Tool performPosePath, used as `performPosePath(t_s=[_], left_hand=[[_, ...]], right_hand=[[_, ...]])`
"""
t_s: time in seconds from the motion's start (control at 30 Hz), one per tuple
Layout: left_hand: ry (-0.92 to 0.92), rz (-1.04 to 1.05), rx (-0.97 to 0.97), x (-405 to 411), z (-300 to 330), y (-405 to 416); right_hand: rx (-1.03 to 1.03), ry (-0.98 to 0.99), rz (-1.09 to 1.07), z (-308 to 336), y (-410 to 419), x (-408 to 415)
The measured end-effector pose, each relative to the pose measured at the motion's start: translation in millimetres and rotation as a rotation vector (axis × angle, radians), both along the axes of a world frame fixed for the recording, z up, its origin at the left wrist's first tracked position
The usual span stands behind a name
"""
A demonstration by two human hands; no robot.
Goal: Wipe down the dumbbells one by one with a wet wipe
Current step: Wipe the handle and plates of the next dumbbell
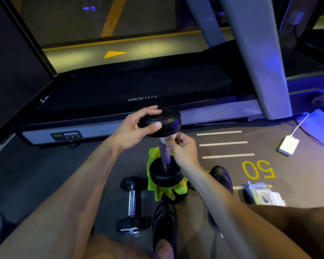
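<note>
At the lower centre-left of the frame, a second dumbbell [132, 203] is lying flat on the grey floor [45, 174]. Just right of it, at the centre, the left hand [134, 130] is curling its fingers [158, 125] around the top head of an upright dumbbell [164, 146], whose lower head is resting on a yellow-green cloth [151, 186]. Further right, the right hand [183, 148] is pinching a white wet wipe [164, 140] against the metal handle just under that head. At the lower right, a pack of wipes [263, 194] is sitting on the floor, and a white box [288, 145] is lying toward the right edge.
</note>
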State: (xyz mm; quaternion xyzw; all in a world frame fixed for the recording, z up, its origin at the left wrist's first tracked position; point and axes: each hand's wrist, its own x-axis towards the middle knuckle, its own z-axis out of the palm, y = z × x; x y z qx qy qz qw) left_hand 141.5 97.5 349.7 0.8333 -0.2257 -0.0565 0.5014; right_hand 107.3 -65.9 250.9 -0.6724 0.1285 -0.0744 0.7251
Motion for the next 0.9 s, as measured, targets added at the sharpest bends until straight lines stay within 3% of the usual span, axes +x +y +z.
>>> performPosePath(t_s=[0.13,0.3,0.43,0.5,0.6,0.67,0.8,0.9], left_hand=[[0.013,-0.003,-0.008,-3,-1,-4],[0.006,0.007,-0.006,-6,0,-4],[0.002,0.02,-0.003,-7,0,-1],[0.01,0.009,0.004,-8,1,-2],[0.03,0.017,0.04,-9,3,-5],[0.016,0.085,0.091,-9,5,-7],[-0.096,0.188,0.28,-13,12,-15],[-0.194,0.238,0.334,-14,12,-22]], right_hand=[[-0.102,0.163,0.01,-23,2,-15],[-0.133,-0.038,-0.175,16,22,5],[-0.467,0.039,-0.063,-31,18,-17],[-0.457,0.085,-0.05,-31,12,-15],[-0.319,-0.042,-0.088,1,6,-3],[-0.378,-0.074,-0.028,8,-1,-5],[-0.739,0.12,0.262,-16,-19,-13],[-0.858,0.204,0.414,-28,-19,-17]])
